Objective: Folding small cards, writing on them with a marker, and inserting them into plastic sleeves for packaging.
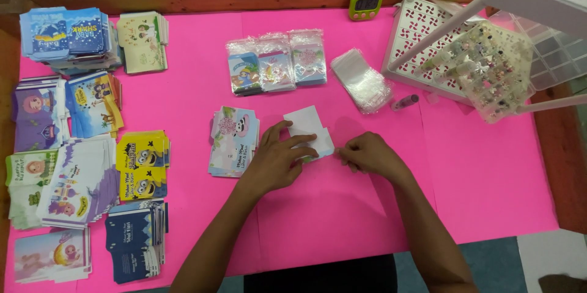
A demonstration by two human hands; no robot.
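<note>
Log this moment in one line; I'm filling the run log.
left hand: pressing white card | right hand: pinching card edge | surface: pink table

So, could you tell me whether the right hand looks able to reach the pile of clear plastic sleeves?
Probably yes. The right hand pinches the white card, and the clear plastic sleeves lie just beyond it on bare pink table, with nothing between them.
</note>
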